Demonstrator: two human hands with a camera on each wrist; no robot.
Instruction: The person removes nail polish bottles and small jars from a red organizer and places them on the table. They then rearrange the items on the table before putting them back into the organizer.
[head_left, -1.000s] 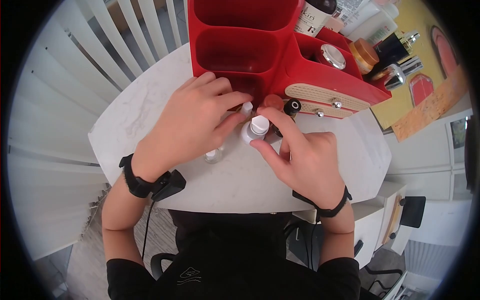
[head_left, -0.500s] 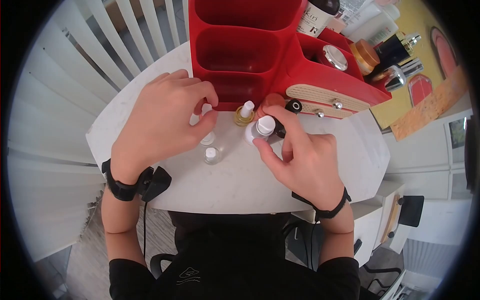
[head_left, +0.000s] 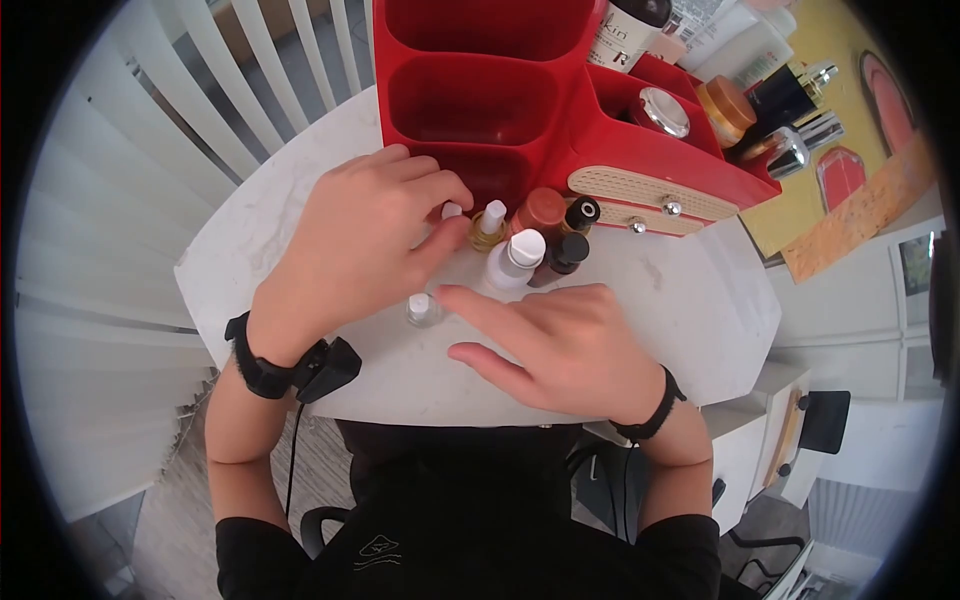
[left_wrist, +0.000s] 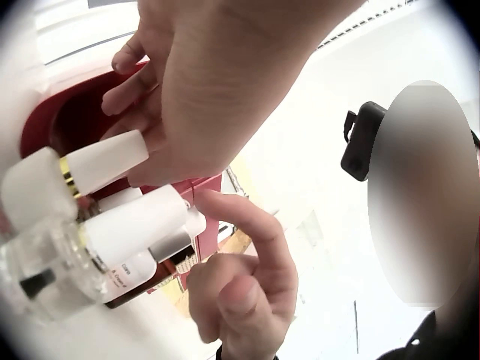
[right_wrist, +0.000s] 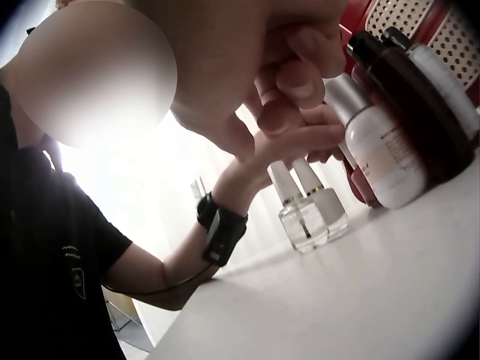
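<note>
My left hand (head_left: pixel 365 245) is at the front of the red organizer, thumb and index finger pinching the white cap (head_left: pixel 452 210) of a nail polish bottle. That bottle's white body (left_wrist: pixel 30 187) shows in the left wrist view, upright beside a clear nail polish bottle (right_wrist: pixel 300 225) with a brush inside. My right hand (head_left: pixel 560 350) is over the table, index finger stretched out with its tip close to the clear bottle's cap (head_left: pixel 419 301). Right of the left hand stand a yellow nail polish bottle (head_left: pixel 488 233) and a white bottle (head_left: pixel 510 265) with a large cap.
Behind the bottles is the red organizer (head_left: pixel 572 115), with deep compartments and small drawers. Dark bottles (head_left: pixel 566 257) and an orange-red container (head_left: pixel 541 208) stand before it. Several cosmetics (head_left: pixel 765 95) crowd the back right. White blinds (head_left: pixel 110 250) hang left of the marble-patterned table (head_left: pixel 690 300).
My left hand left the yellow bottle, went left to the white nail polish bottle, and brought it back rightward. My right hand let go of the large-capped white bottle and moved left toward the clear bottle.
</note>
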